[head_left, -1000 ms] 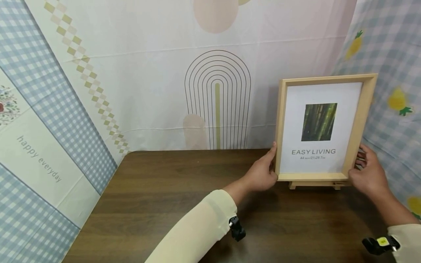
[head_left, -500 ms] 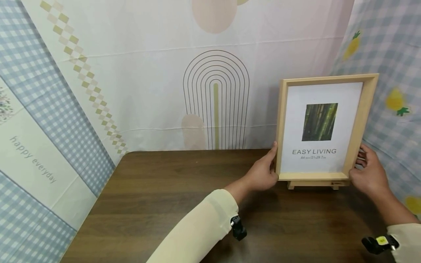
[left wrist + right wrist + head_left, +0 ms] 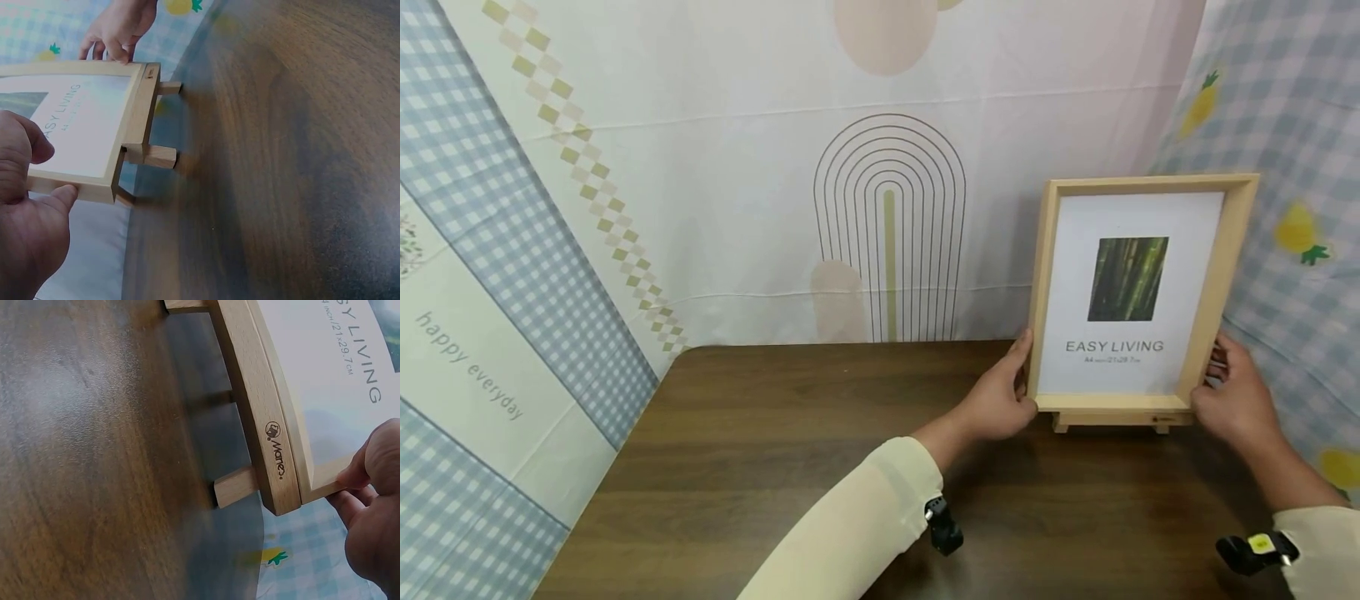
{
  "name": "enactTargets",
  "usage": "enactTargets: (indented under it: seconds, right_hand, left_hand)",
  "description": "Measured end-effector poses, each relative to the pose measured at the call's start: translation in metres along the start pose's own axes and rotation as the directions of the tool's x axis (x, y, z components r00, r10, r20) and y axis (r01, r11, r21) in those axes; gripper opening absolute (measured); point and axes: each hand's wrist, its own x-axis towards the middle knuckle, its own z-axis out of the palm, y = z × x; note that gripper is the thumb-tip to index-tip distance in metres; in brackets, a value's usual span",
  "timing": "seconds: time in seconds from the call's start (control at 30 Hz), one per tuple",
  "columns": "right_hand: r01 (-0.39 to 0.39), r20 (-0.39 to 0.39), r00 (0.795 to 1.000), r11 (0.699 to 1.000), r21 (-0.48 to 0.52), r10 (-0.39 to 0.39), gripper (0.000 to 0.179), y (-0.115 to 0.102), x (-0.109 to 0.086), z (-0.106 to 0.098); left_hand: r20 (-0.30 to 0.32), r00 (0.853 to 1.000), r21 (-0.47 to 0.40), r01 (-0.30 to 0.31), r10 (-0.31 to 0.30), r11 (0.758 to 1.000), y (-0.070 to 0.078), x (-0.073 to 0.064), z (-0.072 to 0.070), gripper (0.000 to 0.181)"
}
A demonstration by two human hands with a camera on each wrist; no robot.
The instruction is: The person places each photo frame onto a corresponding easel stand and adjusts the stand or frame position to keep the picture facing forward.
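Observation:
A light wooden picture frame point(image 3: 1202, 308), with a white sheet reading "EASY LIVING" and a small bamboo picture, stands upright at the right of the table. Its lower edge sits on the ledge of a small wooden easel point(image 3: 1122, 419), whose short legs meet the tabletop. At the frame's lower left side my left hand point(image 3: 996, 396) grips the edge. Opposite it, my right hand point(image 3: 1240, 400) holds the lower right side, its thumb in front in the right wrist view. The frame hides most of the easel; its branded ledge point(image 3: 269, 425) shows close up there.
The brown wood-grain table point(image 3: 760, 467) stretches left and forward of the frame. A pale patterned cloth point(image 3: 737, 208) hangs behind it. Close on the right hangs a blue checked cloth point(image 3: 1315, 333); another checked cloth point(image 3: 497, 167) hangs at the left.
The frame has shifted slightly, its upper right corner a little lower and its upper left corner a little further right. Both hands keep their hold. The head view has turned slightly right.

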Motion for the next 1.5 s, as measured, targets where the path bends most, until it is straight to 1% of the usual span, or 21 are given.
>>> enactTargets:
  seconds: [0.07,0.2,0.3,0.37,0.5,0.57,0.67,0.73,0.83,1.0,1.13,1.2,1.27,1.37,1.5]
  right_hand:
    - [0.001,0.003,1.000,1.000,-0.010,-0.001,0.083,-0.001,0.001,0.001]
    - [-0.031,0.029,0.999,0.998,-0.063,0.033,0.086,-0.004,0.004,0.001]
    - [-0.051,0.059,0.997,0.995,-0.082,0.055,0.089,-0.004,0.005,0.000]
    - [-0.051,0.074,0.996,0.996,-0.078,0.056,0.089,-0.004,0.005,0.000]
    - [-0.046,0.090,0.995,0.996,-0.078,0.053,0.086,-0.001,0.004,-0.001]
    - [-0.052,0.097,0.993,0.992,-0.114,0.063,0.084,0.000,0.002,-0.003]
    - [-0.015,0.123,0.992,0.985,-0.173,0.037,0.076,0.005,0.000,-0.003]
    - [0.016,0.132,0.991,0.977,-0.212,0.013,0.071,0.008,-0.001,-0.002]
    - [0.062,0.134,0.990,0.973,-0.221,-0.032,0.060,0.013,-0.003,-0.001]
    - [0.059,0.142,0.989,0.975,-0.216,-0.029,0.058,0.013,-0.005,0.001]
    - [0.025,0.191,0.982,0.990,-0.138,0.002,0.063,0.012,-0.008,0.001]
    - [0.008,0.203,0.979,0.995,-0.098,0.012,0.064,0.011,-0.008,0.002]
    - [-0.005,0.201,0.979,0.997,-0.079,0.021,0.066,0.012,-0.010,0.002]
    - [0.003,0.185,0.983,0.998,-0.070,0.010,0.065,0.013,-0.011,0.004]
    - [0.012,0.192,0.981,1.000,-0.005,-0.011,0.063,0.015,-0.013,0.006]
  left_hand:
    - [0.000,1.000,0.003,-0.001,0.001,1.000,-0.001,0.001,0.000,0.096]
    - [0.004,1.000,0.030,-0.006,0.005,1.000,-0.002,0.001,-0.001,0.095]
    - [0.001,1.000,0.055,-0.008,0.008,0.998,-0.003,0.000,-0.001,0.094]
    - [0.000,1.000,0.073,-0.010,0.010,0.997,-0.003,0.000,-0.001,0.093]
    - [0.008,1.000,0.130,-0.013,0.012,0.991,-0.004,0.001,-0.001,0.093]
    - [0.015,1.000,0.173,-0.014,0.012,0.985,-0.004,0.001,-0.002,0.094]
    - [0.023,0.999,0.239,0.017,-0.023,0.971,-0.005,0.000,-0.003,0.099]
    - [0.030,0.998,0.265,0.044,-0.054,0.963,-0.006,-0.001,-0.003,0.102]
    - [0.038,0.996,0.255,0.074,-0.087,0.964,-0.007,-0.002,-0.002,0.104]
    - [0.061,0.995,0.201,0.063,-0.076,0.978,-0.010,-0.004,-0.001,0.103]
    - [0.075,0.996,0.168,0.042,-0.055,0.985,-0.012,-0.005,-0.001,0.102]
    - [0.080,0.996,0.154,0.030,-0.043,0.988,-0.013,-0.005,0.000,0.101]
    - [0.086,0.996,0.146,0.023,-0.035,0.989,-0.014,-0.005,0.001,0.100]
    - [0.079,0.996,0.142,0.026,-0.038,0.989,-0.015,-0.005,0.002,0.101]
    - [0.056,0.997,0.125,0.049,-0.057,0.991,-0.017,-0.006,0.002,0.101]
